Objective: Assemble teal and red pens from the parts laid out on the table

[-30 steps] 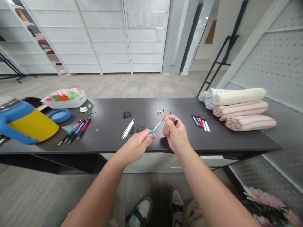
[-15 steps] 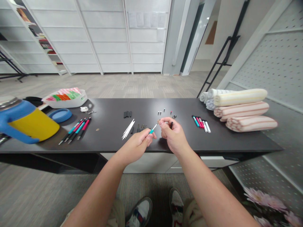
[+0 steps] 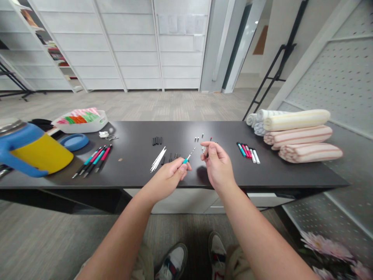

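My left hand is closed round a teal pen barrel, whose thin metal-and-white inner end points up to the right. My right hand is a short way right of that tip, apart from it. Its index finger is stretched out and the others are curled, with a small black piece tucked among them, mostly hidden. On the table by my left hand lie a bundle of thin white sticks and several small dark and metal parts. Tiny metal pieces stand beyond my hands.
Short black tubes lie behind the sticks. Assembled pens, a blue-yellow jug, a blue lid and a white tray occupy the left. Teal, pink and white barrels and rolled towels sit right.
My right hand has drawn away to the right from the tip of the teal pen barrel, and its fingers have loosened. My left hand has barely moved.
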